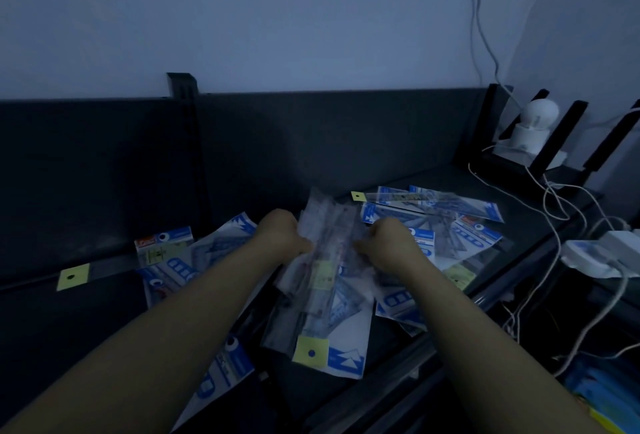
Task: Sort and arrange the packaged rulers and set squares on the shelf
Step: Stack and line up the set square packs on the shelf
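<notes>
A stack of clear packaged rulers and set squares (325,281) runs lengthwise between my hands over the dark shelf (408,177). My left hand (282,233) grips the stack's left edge near its far end. My right hand (388,243) grips its right edge. A yellow hang tab (310,352) and a blue-white header mark the stack's near end. More blue-and-white packages lie scattered to the right (460,222) and to the left (183,260). Another package lies under my left forearm (225,371).
A single package with a yellow tab (72,277) lies at the far left. A black divider post (182,85) stands at the back. At the right are a white device (533,129), black antennas, white cables (554,212) and a power strip (609,253). The light is dim.
</notes>
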A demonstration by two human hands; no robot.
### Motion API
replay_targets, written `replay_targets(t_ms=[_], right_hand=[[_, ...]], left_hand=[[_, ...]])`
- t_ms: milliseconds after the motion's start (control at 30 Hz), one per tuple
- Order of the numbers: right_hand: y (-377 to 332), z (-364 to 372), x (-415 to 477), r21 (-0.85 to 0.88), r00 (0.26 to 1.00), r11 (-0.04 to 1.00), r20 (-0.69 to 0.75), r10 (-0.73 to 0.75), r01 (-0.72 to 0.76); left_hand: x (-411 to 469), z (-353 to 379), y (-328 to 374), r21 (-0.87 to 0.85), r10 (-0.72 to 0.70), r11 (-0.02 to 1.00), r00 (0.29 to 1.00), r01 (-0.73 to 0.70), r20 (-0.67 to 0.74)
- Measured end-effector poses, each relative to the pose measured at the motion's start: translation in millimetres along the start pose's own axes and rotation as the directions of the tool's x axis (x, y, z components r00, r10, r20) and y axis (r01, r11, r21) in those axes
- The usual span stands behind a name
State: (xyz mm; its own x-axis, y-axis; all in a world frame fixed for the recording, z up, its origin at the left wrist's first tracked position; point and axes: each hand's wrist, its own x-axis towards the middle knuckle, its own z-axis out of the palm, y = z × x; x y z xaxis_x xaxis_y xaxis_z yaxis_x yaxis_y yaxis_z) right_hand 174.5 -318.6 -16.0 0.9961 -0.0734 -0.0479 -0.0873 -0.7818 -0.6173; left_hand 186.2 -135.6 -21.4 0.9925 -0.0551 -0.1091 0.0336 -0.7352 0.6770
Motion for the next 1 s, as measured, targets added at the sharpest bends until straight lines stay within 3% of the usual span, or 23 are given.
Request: replay_targets(t_ms=[167,300,467,633,767,1000], right_hand=[[4.7,1.8,-9.5,0.119,1.000,0.993,0.011,0.008,-0.009],[6.9,10.3,-11.6,0.257,0.997,0.966,0.071,0.015,-0.033],[1.0,20.4,-17.0,0.338,0.997,0.941,0.077,-0.013,-0.014],[-1.6,24.4,-16.4,0.501,0.998,0.865,0.064,-0.012,-0.022],[-2.1,24.7,-15.1,0.394,0.997,0.918,0.078,0.001,-0.031],[-5.5,15.8,-13.7,0.602,0.994,0.794,0.100,0.033,-0.087]], left_hand=[[-0.1,1.8,-3.4,-0.060,-0.001,0.998,0.997,-0.004,-0.083],[-1.7,6.0,-3.7,-0.111,-0.095,0.989,0.995,0.095,-0.001],[-8.5,12.8,-1.2,-0.364,-0.135,0.915,0.982,0.174,0.130],[-14.4,13.5,-1.1,-0.380,-0.113,0.914,0.988,0.146,0.108],[-15.9,14.3,-4.5,-0.413,-0.117,0.899,0.989,0.145,0.092],[-19.5,6.1,-3.5,-0.523,-0.066,0.850,0.997,0.070,0.026]])
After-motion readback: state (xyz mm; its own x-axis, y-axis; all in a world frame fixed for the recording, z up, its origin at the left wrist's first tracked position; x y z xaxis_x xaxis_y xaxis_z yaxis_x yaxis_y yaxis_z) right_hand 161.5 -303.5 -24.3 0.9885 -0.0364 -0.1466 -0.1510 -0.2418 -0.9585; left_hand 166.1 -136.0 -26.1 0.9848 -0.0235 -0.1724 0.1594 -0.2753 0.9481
